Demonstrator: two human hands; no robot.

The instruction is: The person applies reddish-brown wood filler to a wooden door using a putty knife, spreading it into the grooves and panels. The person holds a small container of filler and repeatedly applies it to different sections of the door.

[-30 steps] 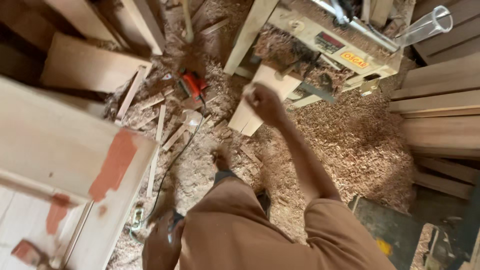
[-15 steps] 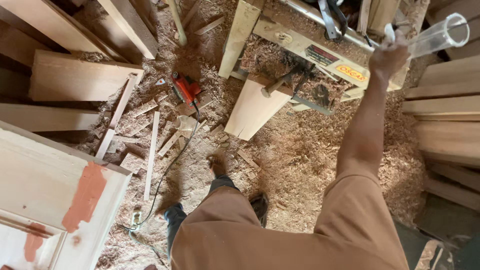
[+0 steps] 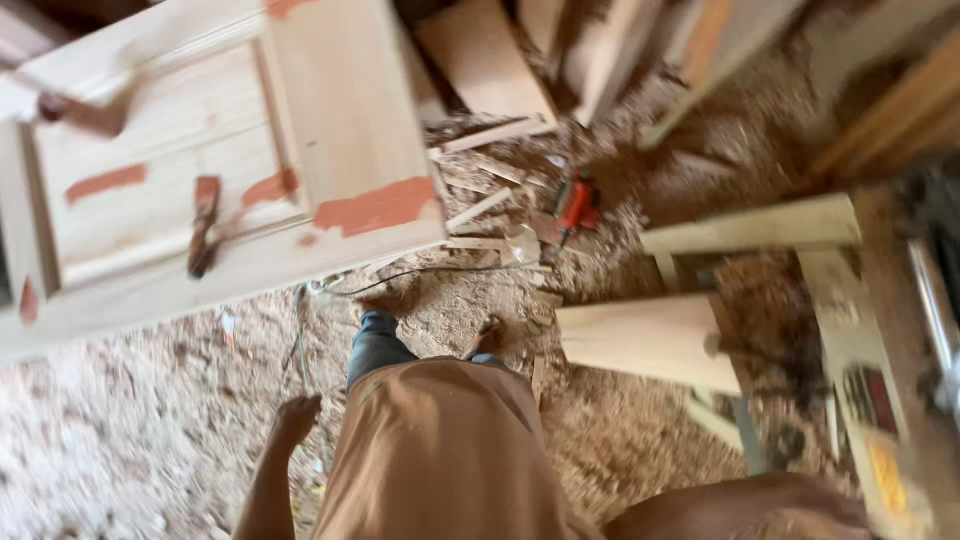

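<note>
My left hand (image 3: 296,418) hangs at my side over the sawdust floor with its fingers loosely apart and nothing in it. It is nearest to my tan shirt (image 3: 440,450) and my blue-trousered leg (image 3: 375,345). Only the tan sleeve (image 3: 740,508) of my right arm shows at the bottom right; the hand itself is out of the picture. A pale wooden door panel (image 3: 350,110) with red filler patches lies ahead at the upper left. A reddish-handled tool (image 3: 203,225) rests on it. The picture is blurred.
A red power tool (image 3: 575,205) lies on the sawdust with a cable (image 3: 420,272) running toward the panel. A pale board (image 3: 640,340) and a wooden frame (image 3: 750,228) sit to the right, beside a woodworking machine (image 3: 880,440). Planks (image 3: 480,55) and offcuts lie at the back.
My right hand, which was reaching up to a clear tube on the machine, has dropped out of view. The view has swung left onto the door panel, and my left hand now shows.
</note>
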